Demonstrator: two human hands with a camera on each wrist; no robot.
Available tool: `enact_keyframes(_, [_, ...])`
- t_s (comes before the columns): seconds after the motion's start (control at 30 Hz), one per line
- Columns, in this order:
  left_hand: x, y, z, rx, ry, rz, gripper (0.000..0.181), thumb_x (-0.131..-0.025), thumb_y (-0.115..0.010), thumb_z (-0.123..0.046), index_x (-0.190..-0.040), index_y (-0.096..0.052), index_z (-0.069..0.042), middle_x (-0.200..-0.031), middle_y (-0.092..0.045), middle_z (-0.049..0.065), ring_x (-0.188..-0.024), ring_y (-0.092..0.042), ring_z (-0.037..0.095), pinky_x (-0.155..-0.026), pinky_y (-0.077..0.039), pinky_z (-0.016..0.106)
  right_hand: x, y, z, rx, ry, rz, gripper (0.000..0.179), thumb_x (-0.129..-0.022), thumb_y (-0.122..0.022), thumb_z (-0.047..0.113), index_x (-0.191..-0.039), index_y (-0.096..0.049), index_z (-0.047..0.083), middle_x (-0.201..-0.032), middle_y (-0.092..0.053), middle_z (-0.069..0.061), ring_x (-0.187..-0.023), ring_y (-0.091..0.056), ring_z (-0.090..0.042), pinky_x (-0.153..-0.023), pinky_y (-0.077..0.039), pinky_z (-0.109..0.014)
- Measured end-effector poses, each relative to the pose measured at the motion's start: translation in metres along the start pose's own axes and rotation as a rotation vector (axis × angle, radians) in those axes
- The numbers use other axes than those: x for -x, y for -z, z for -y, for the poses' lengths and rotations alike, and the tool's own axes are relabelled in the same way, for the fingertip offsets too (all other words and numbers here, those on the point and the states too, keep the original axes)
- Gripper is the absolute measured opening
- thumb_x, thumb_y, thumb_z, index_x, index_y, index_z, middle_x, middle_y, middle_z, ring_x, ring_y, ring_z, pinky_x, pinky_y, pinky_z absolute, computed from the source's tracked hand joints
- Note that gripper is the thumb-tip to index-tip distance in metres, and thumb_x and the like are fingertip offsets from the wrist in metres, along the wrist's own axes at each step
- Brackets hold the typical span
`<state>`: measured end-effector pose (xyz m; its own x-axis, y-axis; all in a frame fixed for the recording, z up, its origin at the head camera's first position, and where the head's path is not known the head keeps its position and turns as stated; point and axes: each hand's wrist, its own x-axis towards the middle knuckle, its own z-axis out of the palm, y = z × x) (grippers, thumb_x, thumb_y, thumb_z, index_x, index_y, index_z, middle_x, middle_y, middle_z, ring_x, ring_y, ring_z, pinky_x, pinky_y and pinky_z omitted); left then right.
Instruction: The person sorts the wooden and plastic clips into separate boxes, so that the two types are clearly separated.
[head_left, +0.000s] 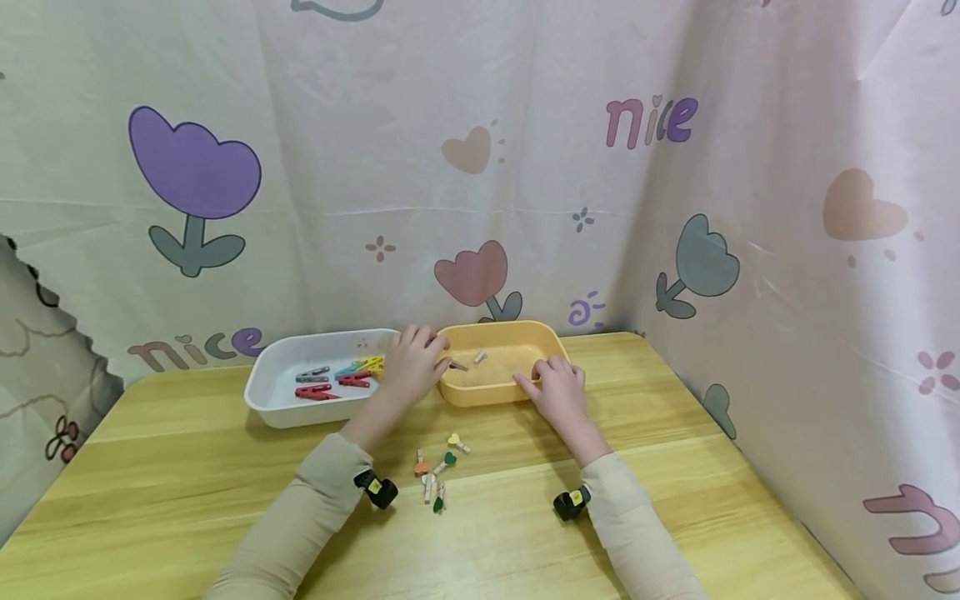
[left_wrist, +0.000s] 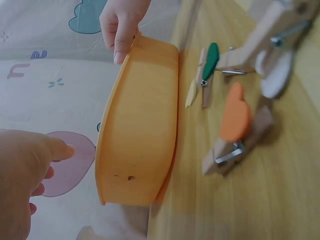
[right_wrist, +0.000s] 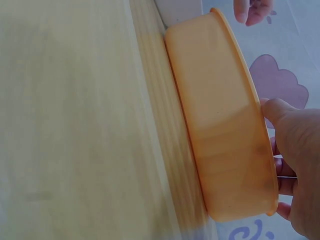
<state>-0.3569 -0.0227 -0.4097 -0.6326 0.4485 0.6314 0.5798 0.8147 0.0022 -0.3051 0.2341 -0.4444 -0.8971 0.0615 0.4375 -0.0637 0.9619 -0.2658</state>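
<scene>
My right hand (head_left: 561, 388) grips the near right rim of a yellow plastic tray (head_left: 491, 395), thumb on the rim and fingers reaching over it. Above that tray's left end is my left hand (head_left: 411, 363), its fingers loosely bent, with nothing visible in them. Inside the yellow tray lie a small wooden clothespin (head_left: 480, 357) and a darker clip (head_left: 459, 366) close to the left fingertips. Several mini wooden clothespins with shaped tops lie on the table in front, among them an orange one (left_wrist: 236, 112), a green one (left_wrist: 210, 61) and a white one (head_left: 428, 488).
To the left a white tray (head_left: 258, 392) holds red, grey, blue and yellow plastic clothespins (head_left: 354, 380); my left forearm crosses its right end. A printed curtain (head_left: 337, 167) hangs behind the wooden table (head_left: 187, 467) and along its right side.
</scene>
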Motion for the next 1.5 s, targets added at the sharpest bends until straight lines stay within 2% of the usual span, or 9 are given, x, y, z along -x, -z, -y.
enact_keyframes(0.27, [0.011,0.003,0.001,-0.01,-0.094,-0.052,0.019,-0.083,-0.077,-0.027,-0.096,-0.07,-0.015,-0.1,-0.063,0.005,-0.093,-0.053,0.025,-0.077,-0.04,0.039,0.0,0.001,-0.002,0.007,-0.003,-0.006,0.038,-0.09,-0.063,0.051,-0.079,-0.057,0.015,-0.081,-0.05,-0.002,-0.082,-0.052,-0.023,-0.096,-0.036,-0.051])
enact_keyframes(0.53, [0.023,0.009,-0.004,-0.002,-0.107,-0.025,0.019,-0.083,-0.077,-0.026,-0.097,-0.071,-0.015,-0.1,-0.064,0.006,-0.096,-0.053,0.026,-0.082,-0.042,0.04,0.001,0.001,-0.002,-0.002,-0.001,-0.01,0.039,-0.09,-0.062,0.051,-0.079,-0.057,0.015,-0.081,-0.05,-0.002,-0.083,-0.052,-0.023,-0.096,-0.036,-0.052])
enact_keyframes(0.93, [0.045,0.009,-0.005,-0.019,-0.178,-0.046,0.022,-0.078,-0.081,-0.024,-0.097,-0.072,-0.016,-0.095,-0.065,0.004,-0.093,-0.055,0.025,-0.077,-0.043,0.04,0.002,0.001,-0.002,-0.006,-0.007,0.005,0.038,-0.091,-0.062,0.051,-0.079,-0.058,0.014,-0.082,-0.05,-0.002,-0.084,-0.052,-0.023,-0.098,-0.035,-0.051])
enact_keyframes(1.1, [0.053,0.013,-0.005,0.001,-0.195,-0.001,0.02,-0.079,-0.079,-0.02,-0.098,-0.073,-0.016,-0.097,-0.065,0.004,-0.094,-0.054,0.024,-0.08,-0.044,0.04,0.002,0.002,-0.002,-0.01,-0.006,0.007,0.038,-0.091,-0.062,0.05,-0.079,-0.057,0.014,-0.082,-0.05,-0.002,-0.084,-0.051,-0.024,-0.098,-0.035,-0.052])
enact_keyframes(1.33, [0.063,0.021,0.001,0.035,-0.226,0.1,0.022,-0.078,-0.081,-0.021,-0.097,-0.071,-0.016,-0.098,-0.063,0.004,-0.095,-0.052,0.024,-0.085,-0.045,0.042,0.002,0.004,0.0,-0.014,0.0,0.004,0.038,-0.091,-0.062,0.05,-0.08,-0.058,0.014,-0.082,-0.051,-0.002,-0.083,-0.051,-0.024,-0.098,-0.035,-0.052])
enact_keyframes(1.5, [0.071,0.027,0.007,0.077,-0.238,0.186,0.024,-0.076,-0.082,-0.019,-0.097,-0.07,-0.021,-0.097,-0.062,0.0,-0.096,-0.052,0.022,-0.084,-0.045,0.041,0.001,0.005,0.002,-0.015,-0.001,0.014,0.038,-0.091,-0.061,0.05,-0.08,-0.058,0.014,-0.083,-0.051,-0.002,-0.084,-0.051,-0.023,-0.099,-0.035,-0.052])
